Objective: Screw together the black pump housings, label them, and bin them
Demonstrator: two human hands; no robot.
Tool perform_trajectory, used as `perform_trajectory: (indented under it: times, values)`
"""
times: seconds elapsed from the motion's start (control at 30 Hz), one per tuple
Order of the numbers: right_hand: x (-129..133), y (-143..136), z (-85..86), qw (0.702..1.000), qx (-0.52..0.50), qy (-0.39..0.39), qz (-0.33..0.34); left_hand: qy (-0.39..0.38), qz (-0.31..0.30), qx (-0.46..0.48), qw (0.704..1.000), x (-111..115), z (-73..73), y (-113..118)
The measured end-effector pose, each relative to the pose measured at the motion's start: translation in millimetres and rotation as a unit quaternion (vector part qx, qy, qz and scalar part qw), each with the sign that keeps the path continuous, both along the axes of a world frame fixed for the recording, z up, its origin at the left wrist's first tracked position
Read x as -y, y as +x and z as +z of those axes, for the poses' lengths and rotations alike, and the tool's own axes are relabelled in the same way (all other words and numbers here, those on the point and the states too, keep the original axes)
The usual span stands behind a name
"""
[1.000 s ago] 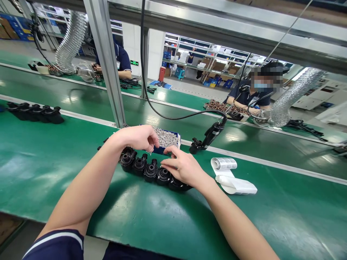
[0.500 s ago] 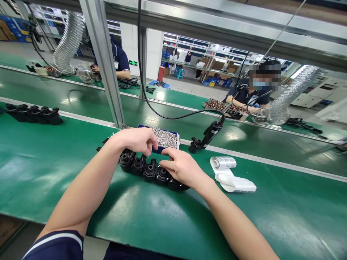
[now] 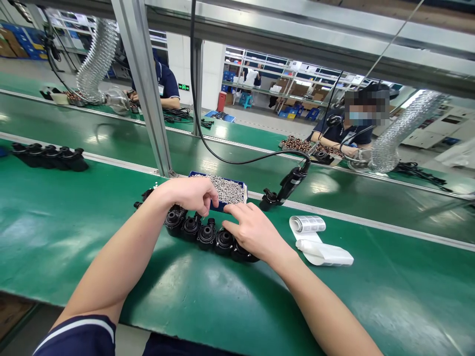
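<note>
Several black round housings [image 3: 206,235] stand in a row on the green bench. Over the row's left part is my left hand [image 3: 196,194], its fingers curled down and pressed together; a small screw seems to show below the fingertips, but I cannot make it out surely. My right hand [image 3: 250,225] hovers over the right end of the row, thumb and forefinger apart, with nothing visible between them. Just behind both hands lies a blue box [image 3: 220,205] filled with silver screws [image 3: 230,190].
A black electric screwdriver [image 3: 292,184] on a cable stands in a black part [image 3: 268,199]. Right of it lies a label roll [image 3: 308,224]. More black housings [image 3: 50,157] are at the left. Across the line sit two people [image 3: 343,133], [image 3: 165,84] near flexible ducts.
The thumb and forefinger of my right hand have spread a little. My left hand has hardly moved, and the whole view has shifted slightly.
</note>
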State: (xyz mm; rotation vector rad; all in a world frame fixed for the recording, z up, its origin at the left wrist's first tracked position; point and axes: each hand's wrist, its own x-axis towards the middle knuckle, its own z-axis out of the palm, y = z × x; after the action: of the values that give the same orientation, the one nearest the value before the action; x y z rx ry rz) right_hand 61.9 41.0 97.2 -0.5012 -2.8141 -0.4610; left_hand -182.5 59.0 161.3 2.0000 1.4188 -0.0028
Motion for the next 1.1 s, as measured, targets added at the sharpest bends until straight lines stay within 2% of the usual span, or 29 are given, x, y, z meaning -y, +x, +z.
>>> perform_trajectory:
  times: [0.17, 0.27, 0.53, 0.6, 0.67, 0.73, 0.77, 0.83, 0.9, 1.1]
  values:
    - [3.5, -3.1, 1.5, 0.999, 0.013, 0.032, 0.000, 0.002, -0.016, -0.012, 1.000, -0.5, 0.0, 0.7]
    - [2.1, -1.2, 0.4, 1.000, 0.012, 0.024, 0.010, -0.012, -0.029, -0.020, 0.999, -0.8, -0.3, 1.1]
    - [-1.8, 5.7, 0.9, 0.993, -0.012, -0.120, 0.009, -0.028, -0.054, -0.023, 0.998, -0.3, 0.2, 2.5]
    - [-5.9, 9.6, 4.3, 0.985, -0.034, -0.168, -0.028, -0.024, -0.062, -0.019, 0.998, -0.2, 0.6, 1.5]
    - [-14.6, 17.9, 7.5, 0.967, -0.055, -0.218, -0.122, -0.018, -0.072, -0.014, 0.997, 0.5, 2.1, 0.9]
    - [-27.6, 29.1, 8.2, 0.930, -0.047, -0.294, -0.215, -0.012, -0.081, -0.009, 0.997, 1.8, 4.1, 1.3]
    - [-34.8, 34.6, 7.0, 0.909, -0.031, -0.339, -0.240, -0.009, -0.085, -0.008, 0.996, 2.4, 4.9, 1.7]
    - [-48.8, 42.5, 1.9, 0.872, -0.002, -0.426, -0.243, -0.005, -0.088, -0.004, 0.996, 3.1, 5.4, 2.8]
    - [-59.4, 44.8, -6.5, 0.847, 0.010, -0.484, -0.219, -0.005, -0.086, -0.002, 0.996, 2.9, 4.1, 3.4]
    - [-66.9, 30.0, -37.8, 0.797, -0.010, -0.570, -0.200, -0.004, -0.080, -0.016, 0.997, -1.1, -3.2, 1.7]
